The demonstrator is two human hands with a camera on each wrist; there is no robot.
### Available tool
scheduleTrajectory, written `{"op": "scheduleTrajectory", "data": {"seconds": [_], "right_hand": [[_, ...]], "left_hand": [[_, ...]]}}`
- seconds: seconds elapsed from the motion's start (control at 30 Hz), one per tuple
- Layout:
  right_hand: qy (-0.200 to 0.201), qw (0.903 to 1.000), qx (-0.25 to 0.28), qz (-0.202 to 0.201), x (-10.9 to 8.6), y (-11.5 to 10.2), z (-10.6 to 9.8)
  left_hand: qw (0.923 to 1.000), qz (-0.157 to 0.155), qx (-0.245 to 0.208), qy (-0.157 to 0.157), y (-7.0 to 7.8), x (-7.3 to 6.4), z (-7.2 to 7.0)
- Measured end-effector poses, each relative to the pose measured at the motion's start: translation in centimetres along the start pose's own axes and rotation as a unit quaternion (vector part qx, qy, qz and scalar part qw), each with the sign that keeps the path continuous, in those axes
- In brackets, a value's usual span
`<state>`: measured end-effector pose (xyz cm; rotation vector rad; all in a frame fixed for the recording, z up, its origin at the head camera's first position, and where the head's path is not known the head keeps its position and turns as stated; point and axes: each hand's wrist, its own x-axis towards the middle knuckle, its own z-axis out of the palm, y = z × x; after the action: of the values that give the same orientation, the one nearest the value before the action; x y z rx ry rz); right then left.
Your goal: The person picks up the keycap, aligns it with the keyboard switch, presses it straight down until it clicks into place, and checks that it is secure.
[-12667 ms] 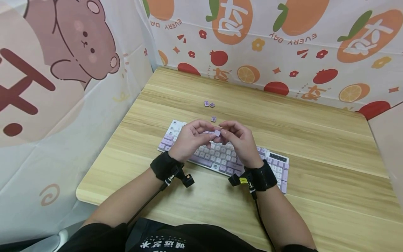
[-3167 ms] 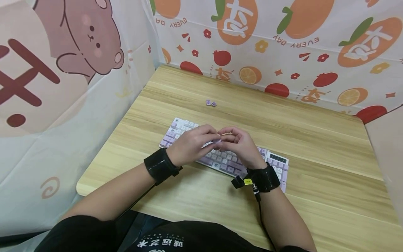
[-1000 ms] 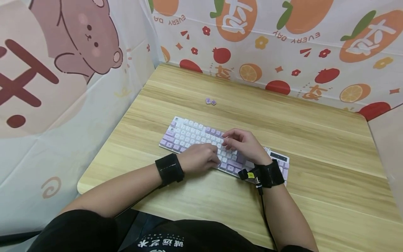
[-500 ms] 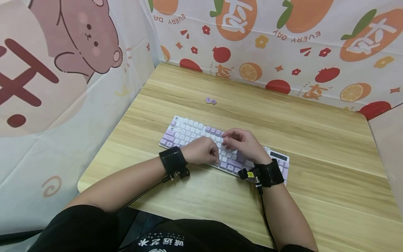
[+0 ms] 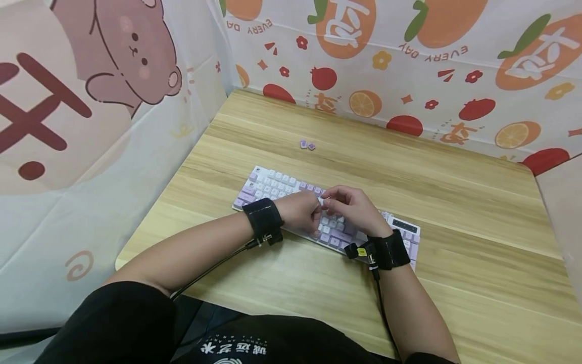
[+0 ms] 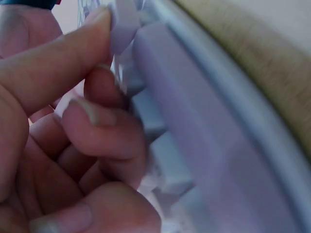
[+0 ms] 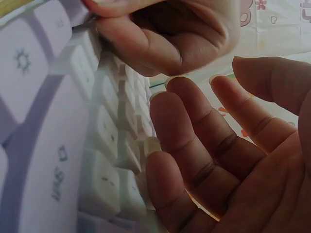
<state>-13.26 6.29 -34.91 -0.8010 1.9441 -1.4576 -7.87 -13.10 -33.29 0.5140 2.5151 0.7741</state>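
Observation:
A white and lilac keyboard (image 5: pixel 273 184) lies on the wooden table, in front of the person. Over its middle is the left hand (image 5: pixel 297 211), fingers curled into a loose fist. In the left wrist view its thumb presses a lilac keycap (image 6: pixel 125 24) beside the long lilac bar key (image 6: pixel 194 126); the curled fingers lie against white keys. The right hand (image 5: pixel 352 207) hovers at the keyboard's right half, fingers gently bent and apart, nothing between them in the right wrist view. Below it is a lilac Shift key (image 7: pixel 56 160). The left hand hides part of the front rows.
Two loose lilac keycaps (image 5: pixel 307 145) lie on the table (image 5: pixel 409 167) behind the keyboard. A dark display strip (image 5: pixel 404 225) sits at the keyboard's right end. Printed cloths (image 5: pixel 364 71) hang at the back and left. Each wrist wears a black strap with a camera and cable.
A third loose keycap has left the table since the first frame. Both hands held a keycap together; the left has since dropped to the front row, its wrist rolling. The right stays nearly still.

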Motion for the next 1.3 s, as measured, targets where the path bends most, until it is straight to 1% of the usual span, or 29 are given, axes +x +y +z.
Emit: {"op": "scheduleTrajectory", "data": {"seconds": [0.1, 0.17, 0.33, 0.5, 0.6, 0.77, 0.9, 1.03, 1.1, 1.17, 1.27, 1.3], "right_hand": [[0.0, 1.0, -0.003, 0.003, 0.0, 0.2, 0.0], [0.001, 1.0, -0.004, 0.006, 0.1, 0.2, 0.0], [0.006, 0.9998, -0.013, 0.016, 0.4, 0.4, 0.0], [0.005, 0.9996, -0.02, 0.02, 0.7, 0.2, -0.1], [0.004, 0.9995, -0.023, 0.022, 0.4, -0.8, -0.1], [0.0, 0.9994, -0.028, 0.018, -0.3, -2.7, 0.1], [0.001, 0.9994, -0.03, 0.016, -0.4, -2.8, 0.2], [0.004, 0.9994, -0.029, 0.018, -0.5, -2.6, 0.2], [0.006, 0.9993, -0.032, 0.019, -0.5, -2.6, 0.2], [0.008, 0.9992, -0.035, 0.02, -0.5, -2.6, 0.2], [0.008, 0.9991, -0.034, 0.023, -0.6, -2.6, 0.1], [0.007, 0.9991, -0.033, 0.024, -0.6, -2.6, 0.1]], "left_hand": [[0.9996, -0.02, -0.006, -0.021, 0.1, 0.2, -0.5], [0.9993, -0.026, -0.009, -0.026, 0.0, 0.3, -0.6], [0.9993, -0.018, -0.024, -0.02, -0.3, -0.2, -0.5], [0.9996, -0.022, -0.015, -0.005, -0.2, -0.7, -0.2], [0.9996, -0.024, -0.014, 0.001, -0.1, -0.8, -0.1], [0.9997, -0.021, -0.015, -0.001, 0.0, -0.7, -0.2], [0.9998, -0.013, -0.011, -0.006, 0.0, -0.7, -0.2], [0.9999, -0.008, 0.001, 0.008, 0.3, -1.0, 0.3], [0.9996, -0.019, 0.005, 0.02, 0.4, -1.0, 0.5], [0.9987, -0.038, 0.011, 0.031, 0.5, -0.8, 0.5], [0.9961, -0.069, 0.041, 0.036, 0.5, -0.5, 0.3], [0.9953, -0.075, 0.051, 0.035, 0.4, -0.4, 0.2]]}}
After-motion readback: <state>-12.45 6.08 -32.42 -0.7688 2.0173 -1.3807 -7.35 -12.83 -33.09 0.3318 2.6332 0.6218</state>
